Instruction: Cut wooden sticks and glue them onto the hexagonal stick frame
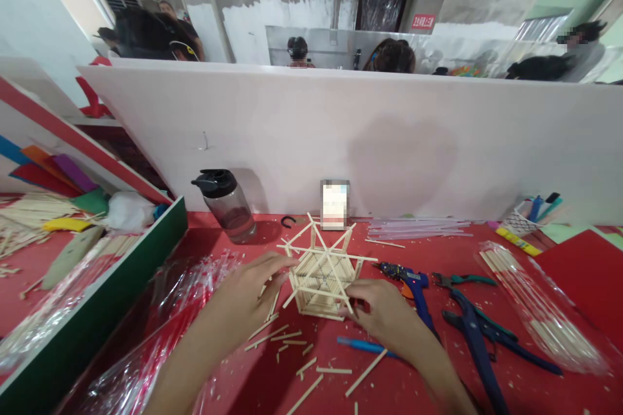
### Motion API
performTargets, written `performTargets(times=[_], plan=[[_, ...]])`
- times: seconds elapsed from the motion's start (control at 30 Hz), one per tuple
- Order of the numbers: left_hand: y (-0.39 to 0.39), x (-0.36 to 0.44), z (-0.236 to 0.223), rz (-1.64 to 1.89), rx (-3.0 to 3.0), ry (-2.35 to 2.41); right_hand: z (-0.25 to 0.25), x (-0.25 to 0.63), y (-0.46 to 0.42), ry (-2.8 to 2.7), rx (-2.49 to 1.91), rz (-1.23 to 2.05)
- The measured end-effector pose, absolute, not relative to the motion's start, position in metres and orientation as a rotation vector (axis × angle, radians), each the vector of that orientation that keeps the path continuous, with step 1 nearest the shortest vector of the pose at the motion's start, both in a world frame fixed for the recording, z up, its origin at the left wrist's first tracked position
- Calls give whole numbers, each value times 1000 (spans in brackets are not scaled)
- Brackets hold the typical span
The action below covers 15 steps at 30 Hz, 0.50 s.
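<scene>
A basket-like structure of pale wooden sticks [324,272] stands on the red table, with many-sided stacked walls and crossed sticks over the top. My left hand [267,285] grips its left side, fingers curled by the upper corner and partly hidden. At the lower right corner, my right hand [377,308] has thumb and fingers closed around a stick end of the structure. Just right of it lies a blue hot glue gun [411,279], its nozzle pointing toward the structure. A blue pen [363,344] lies under my right wrist.
Cut stick pieces [292,337] litter the table in front. Cutting pliers [479,337] and bagged sticks [540,311] lie right; glue sticks [418,228] lie behind. A water bottle [226,207] and phone [335,204] stand by the white partition [292,136]. A green-sided box [107,311] is left.
</scene>
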<state>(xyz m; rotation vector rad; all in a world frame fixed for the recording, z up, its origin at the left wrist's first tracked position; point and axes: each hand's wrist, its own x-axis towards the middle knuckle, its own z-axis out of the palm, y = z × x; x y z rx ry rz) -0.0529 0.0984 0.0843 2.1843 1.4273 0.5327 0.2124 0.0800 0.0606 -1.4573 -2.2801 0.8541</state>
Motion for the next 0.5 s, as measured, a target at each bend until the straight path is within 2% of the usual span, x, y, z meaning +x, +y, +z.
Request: performTargets(times=[0.5], plan=[[107, -62, 72, 602, 2151, 1438, 52, 196, 78, -2298, -1430, 762]])
